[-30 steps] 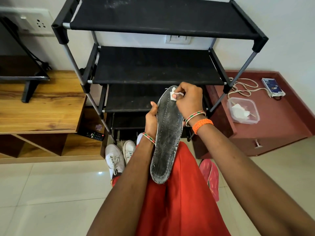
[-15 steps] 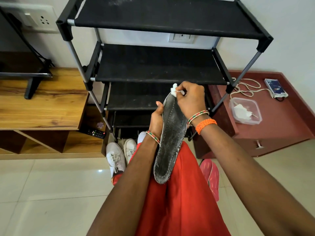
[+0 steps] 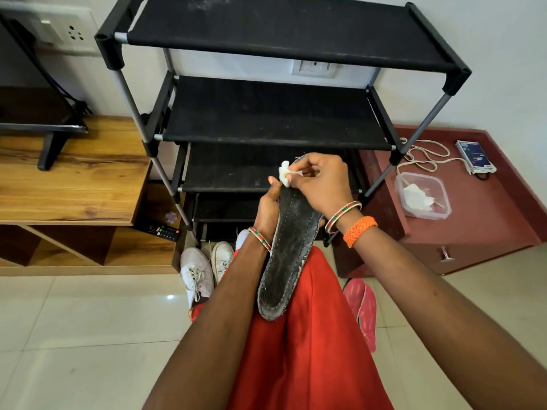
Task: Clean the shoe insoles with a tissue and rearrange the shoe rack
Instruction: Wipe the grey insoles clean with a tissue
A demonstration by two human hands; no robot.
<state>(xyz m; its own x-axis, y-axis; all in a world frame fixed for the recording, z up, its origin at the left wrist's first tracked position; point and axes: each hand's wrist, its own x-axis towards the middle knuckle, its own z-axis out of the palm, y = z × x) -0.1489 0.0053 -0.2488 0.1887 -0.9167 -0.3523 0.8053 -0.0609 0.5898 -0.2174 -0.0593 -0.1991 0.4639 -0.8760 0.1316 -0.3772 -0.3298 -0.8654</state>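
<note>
My left hand (image 3: pixel 266 208) grips the dark insole (image 3: pixel 288 250) along its left edge, thumb up near the toe end. The insole stands tilted, heel end resting on my red-clothed lap (image 3: pixel 307 350), toe end raised in front of the shoe rack (image 3: pixel 278 113). My right hand (image 3: pixel 322 184) pinches a small white tissue (image 3: pixel 285 176) between curled fingers and holds it against the insole's toe edge.

Edges and room: all visible tiers of the rack are bare black fabric, dusty in patches. Pale floor tile (image 3: pixel 74 335) lies open to my left. The rack's front legs stand close either side of my hands.

Surroundings: a pair of white sneakers (image 3: pixel 204 270) sits on the floor at the rack's foot, just left of my lap. A pink sandal (image 3: pixel 362 309) lies on the floor to the right of my lap. A wooden surface (image 3: pixel 74 179) adjoins the rack on the left, with a remote control (image 3: pixel 161 230) on a lower ledge. A maroon surface (image 3: pixel 488 208) on the right carries a clear plastic container (image 3: pixel 421 195) holding white tissue, a white cord (image 3: pixel 426 156) and a small blue device (image 3: pixel 475 156).

Obscured: my right hand covers the insole's toe tip; my left forearm hides part of the sneakers. The lowest rack tier sits behind my hands and is hard to make out. The black stand at far left is cut off by the frame.
</note>
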